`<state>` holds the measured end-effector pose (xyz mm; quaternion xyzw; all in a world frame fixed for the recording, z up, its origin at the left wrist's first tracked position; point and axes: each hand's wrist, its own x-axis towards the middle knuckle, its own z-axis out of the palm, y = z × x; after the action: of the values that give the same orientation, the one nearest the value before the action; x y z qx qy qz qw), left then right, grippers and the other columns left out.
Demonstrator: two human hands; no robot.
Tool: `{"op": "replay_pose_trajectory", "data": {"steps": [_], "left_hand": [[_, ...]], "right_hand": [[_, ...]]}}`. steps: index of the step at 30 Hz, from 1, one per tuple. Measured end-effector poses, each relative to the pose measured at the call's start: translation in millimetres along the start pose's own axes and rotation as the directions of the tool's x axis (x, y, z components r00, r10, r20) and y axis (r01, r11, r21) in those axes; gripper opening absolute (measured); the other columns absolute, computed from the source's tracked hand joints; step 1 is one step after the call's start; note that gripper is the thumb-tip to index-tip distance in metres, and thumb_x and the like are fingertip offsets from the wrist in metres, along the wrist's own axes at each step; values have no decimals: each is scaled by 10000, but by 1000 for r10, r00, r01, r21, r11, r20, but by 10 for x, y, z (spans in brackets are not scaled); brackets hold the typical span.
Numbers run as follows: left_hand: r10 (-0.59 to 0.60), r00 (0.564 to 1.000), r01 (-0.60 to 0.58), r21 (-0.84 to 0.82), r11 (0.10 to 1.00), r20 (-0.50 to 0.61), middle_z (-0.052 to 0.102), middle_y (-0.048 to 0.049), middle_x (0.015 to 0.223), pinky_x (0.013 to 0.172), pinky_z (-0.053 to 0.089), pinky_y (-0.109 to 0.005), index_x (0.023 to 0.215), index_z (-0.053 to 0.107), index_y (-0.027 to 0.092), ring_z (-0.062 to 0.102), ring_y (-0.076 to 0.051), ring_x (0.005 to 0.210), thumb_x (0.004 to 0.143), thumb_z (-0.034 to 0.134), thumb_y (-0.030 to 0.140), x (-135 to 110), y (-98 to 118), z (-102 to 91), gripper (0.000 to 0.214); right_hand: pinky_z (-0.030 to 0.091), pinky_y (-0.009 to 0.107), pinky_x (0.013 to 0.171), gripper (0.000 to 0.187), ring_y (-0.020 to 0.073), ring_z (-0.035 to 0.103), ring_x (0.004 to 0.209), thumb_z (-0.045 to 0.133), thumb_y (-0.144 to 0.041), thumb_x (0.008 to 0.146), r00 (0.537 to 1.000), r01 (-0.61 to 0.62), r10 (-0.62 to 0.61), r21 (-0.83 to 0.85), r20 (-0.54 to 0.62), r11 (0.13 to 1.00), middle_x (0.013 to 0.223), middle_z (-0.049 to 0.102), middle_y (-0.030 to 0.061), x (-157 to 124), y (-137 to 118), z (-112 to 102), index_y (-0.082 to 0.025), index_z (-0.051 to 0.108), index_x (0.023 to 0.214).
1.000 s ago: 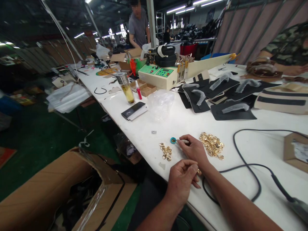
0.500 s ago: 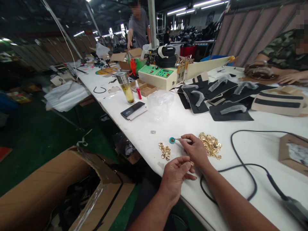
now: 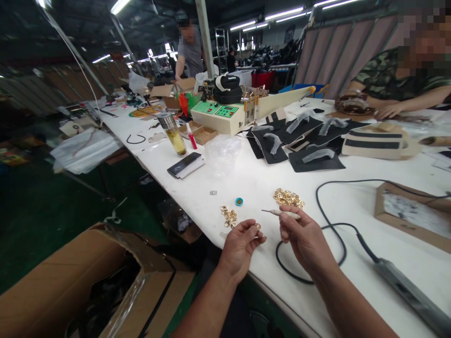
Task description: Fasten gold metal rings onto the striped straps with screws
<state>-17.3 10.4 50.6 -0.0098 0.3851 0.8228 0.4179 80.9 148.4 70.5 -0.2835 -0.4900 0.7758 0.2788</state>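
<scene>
My left hand (image 3: 241, 244) pinches a small gold metal ring (image 3: 258, 226) between thumb and fingers, just above the table's front edge. In my right hand (image 3: 303, 234) is a thin screwdriver (image 3: 282, 213) with a pale handle, its metal tip pointing left and apart from the ring. A small round blue cap (image 3: 239, 201) with tiny pieces inside lies beyond my left hand. Left of it is a small group of gold rings (image 3: 229, 216). A larger pile of gold rings (image 3: 287, 197) lies behind the screwdriver, partly hidden by my right hand.
A black cable (image 3: 319, 202) loops on the right to a grey handheld tool (image 3: 412, 291). Black panels (image 3: 313, 162), a phone (image 3: 183, 164), a bottle (image 3: 174, 136) and a machine (image 3: 221, 115) stand or lie farther back. A cardboard box (image 3: 169, 291) is at lower left. A co-worker sits right.
The screwdriver in my right hand has drawn back from the blue cap, toward the right and nearer to me. My left hand still holds the ring. The camera view has shifted right.
</scene>
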Motion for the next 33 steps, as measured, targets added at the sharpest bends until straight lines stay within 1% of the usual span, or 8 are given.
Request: {"op": "replay_pose_trajectory", "data": {"steps": [2,4,8,12,18,25,33], "left_hand": [[4,1000,-4,15,1000,9,754,-28,891,762,630,-283,902,765,128,689,-109,724,636,1011,249,-2,2,4,382],[5,1000,-6,28,1000,17,764,-30,892,769,630,-280,887,768,124,695,-108,715,631,1011,238,-5,-2,11,371],[12,1000,-12,18,1000,17,774,-30,875,769,627,-269,881,772,127,703,-106,697,631,1011,245,-5,-22,22,366],[23,1000,-23,10,1000,8,776,-27,863,768,624,-263,895,773,129,709,-106,692,639,1008,252,7,-48,7,368],[19,1000,-19,9,1000,14,775,-22,873,775,621,-258,900,775,136,709,-100,695,659,997,250,15,-61,-11,347],[24,1000,-24,25,999,15,774,-24,865,763,615,-256,895,776,135,703,-103,695,648,1001,263,15,-71,-2,358],[27,1000,-27,26,999,10,773,-14,852,759,612,-253,889,779,143,699,-97,686,643,1003,264,14,-53,10,354]], "right_hand": [[417,236,537,470,117,509,542,858,-494,825,999,36,-39,-79,-32,996,603,584,-41,-106,7,-75,-192,686,1140],[437,257,541,462,132,529,543,824,-535,846,996,68,-77,-168,-51,983,619,612,-27,-171,8,-101,-193,685,1125],[475,274,549,417,156,575,565,773,-569,882,992,108,-122,-326,-24,939,630,642,-11,-231,-53,-46,-201,679,1054],[471,255,541,359,144,568,544,746,-549,906,987,138,-158,-416,-16,899,589,629,-21,-245,-109,8,-205,679,987],[466,240,527,308,132,562,525,742,-508,912,985,148,-174,-440,-19,886,580,627,-31,-238,-103,15,-209,683,957],[470,243,522,296,138,563,523,739,-498,908,983,155,-181,-447,-15,881,566,623,-30,-235,-118,46,-210,680,936],[468,252,537,293,141,566,530,729,-503,920,984,151,-176,-482,-7,863,580,636,-30,-219,-93,25,-216,682,954]]}}
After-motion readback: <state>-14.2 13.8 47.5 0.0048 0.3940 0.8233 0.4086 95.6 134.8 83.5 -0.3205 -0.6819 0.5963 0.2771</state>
